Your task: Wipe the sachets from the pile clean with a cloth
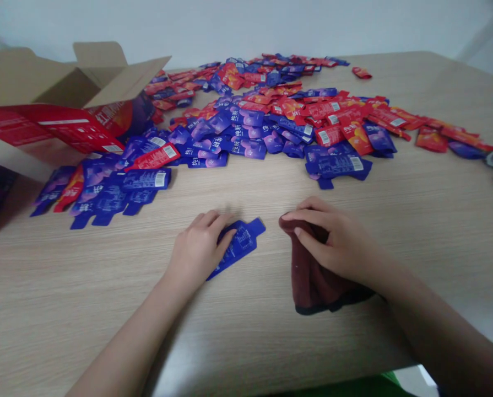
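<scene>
At the centre of the frame, holding a flat blue plastic-film pouch with narrow neck [242, 240] with the left hand [199, 245]. To its right, pinching a soft, folded maroon cloth with black hem [306, 275] in the right hand [339, 237]. Seemingly handling one pouch, with cloth ready; probably calls for steady grip on slippery film. Across the upper frame, heaped on pale wood-grain table [246, 347]: glossy red and blue pouches [246, 132].

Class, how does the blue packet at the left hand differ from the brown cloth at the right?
The blue packet has pale print, while the brown cloth has a dark edge. The packet looks flat; the cloth falls in loose folds. Both are touched: the packet by the left hand, the cloth by the right hand.
</scene>
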Tool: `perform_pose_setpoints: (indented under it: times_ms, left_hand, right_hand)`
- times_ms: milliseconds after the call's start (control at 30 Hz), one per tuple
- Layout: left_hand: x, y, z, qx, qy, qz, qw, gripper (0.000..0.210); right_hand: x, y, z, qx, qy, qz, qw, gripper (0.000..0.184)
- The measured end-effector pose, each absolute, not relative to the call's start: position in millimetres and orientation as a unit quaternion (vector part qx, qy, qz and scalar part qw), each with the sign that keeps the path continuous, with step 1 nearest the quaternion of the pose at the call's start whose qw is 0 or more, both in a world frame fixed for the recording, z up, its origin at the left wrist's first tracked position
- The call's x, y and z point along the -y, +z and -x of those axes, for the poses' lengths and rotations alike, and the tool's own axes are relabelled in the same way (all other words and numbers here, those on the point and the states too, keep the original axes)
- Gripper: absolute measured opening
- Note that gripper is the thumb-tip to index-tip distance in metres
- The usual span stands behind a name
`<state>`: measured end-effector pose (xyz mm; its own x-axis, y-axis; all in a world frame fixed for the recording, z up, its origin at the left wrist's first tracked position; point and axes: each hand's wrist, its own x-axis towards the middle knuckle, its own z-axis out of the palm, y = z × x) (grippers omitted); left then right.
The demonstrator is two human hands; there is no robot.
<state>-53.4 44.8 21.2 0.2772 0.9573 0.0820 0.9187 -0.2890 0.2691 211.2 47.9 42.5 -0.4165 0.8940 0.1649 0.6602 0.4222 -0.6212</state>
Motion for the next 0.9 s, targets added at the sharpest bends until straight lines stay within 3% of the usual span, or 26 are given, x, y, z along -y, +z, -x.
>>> perform_pose_setpoints:
  times_ms: [300,500,700,900]
  left_hand:
    - [-27.3,19.7,32.3,-0.536,0.036,-0.833,0.131,0.030]
    - [-27.4,16.9,29.6,-0.560,0.054,-0.812,0.155,0.032]
    - [-30.3,15.9,31.0,-0.564,0.078,-0.800,0.187,0.030]
    - [-24.5,20.9,21.8,-0.596,0.056,-0.776,0.197,0.034]
  right_hand:
    - [-48.4,30.1,-178.4,0.867,0.087,0.466,0.157,0.029]
    - [-48.3,29.7,-170.6,0.876,0.095,0.468,0.071,0.027]
    - [-46.8,32.8,-170.4,0.858,0.051,0.496,0.125,0.030]
    - [-55.3,23.2,-174.9,0.858,0.094,0.488,0.131,0.029]
